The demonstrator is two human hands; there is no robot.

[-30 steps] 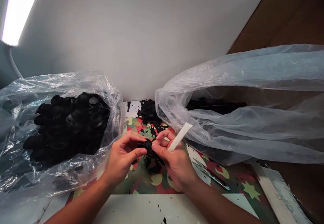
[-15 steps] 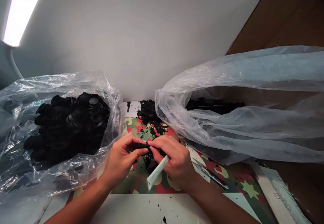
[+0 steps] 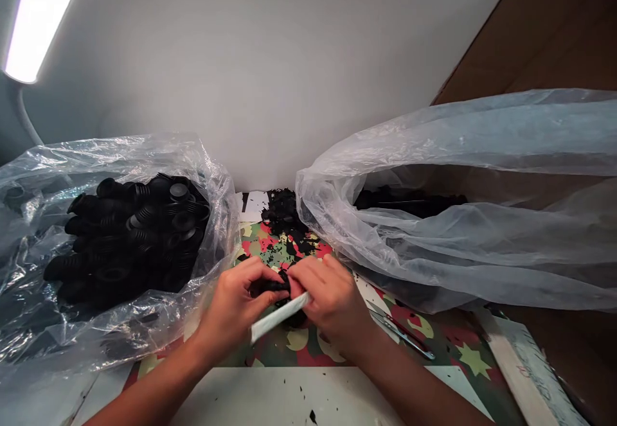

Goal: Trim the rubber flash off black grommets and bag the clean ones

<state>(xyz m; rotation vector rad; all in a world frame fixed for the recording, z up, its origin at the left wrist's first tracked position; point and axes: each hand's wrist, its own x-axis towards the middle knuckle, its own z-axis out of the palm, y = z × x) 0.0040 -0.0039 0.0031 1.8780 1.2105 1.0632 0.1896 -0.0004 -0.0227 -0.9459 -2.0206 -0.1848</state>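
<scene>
My left hand (image 3: 236,299) is closed, thumb and fingers pinching a small black rubber part (image 3: 277,286), mostly covered by the fingers. My right hand (image 3: 332,294) is closed around a tool with a flat white handle (image 3: 279,318), which sticks out below toward the left. The tool's working end is hidden in the fingers. Both hands meet at the black part, the right fingertips touching or nearly touching it. Black scraps (image 3: 284,214) lie heaped behind the hands on the patterned sheet (image 3: 475,358).
A clear plastic bag (image 3: 216,188) full of black ribbed rubber parts (image 3: 139,233) stands at left. To the right, another translucent bag (image 3: 434,265) lies open with black pieces inside. Scissors (image 3: 405,333) rest beside my right wrist. A lamp (image 3: 43,21) shines at upper left.
The white handle has swung left and up, from steep to a flatter slant. My right hand has turned and shifted slightly left; both hands stay together at the black part.
</scene>
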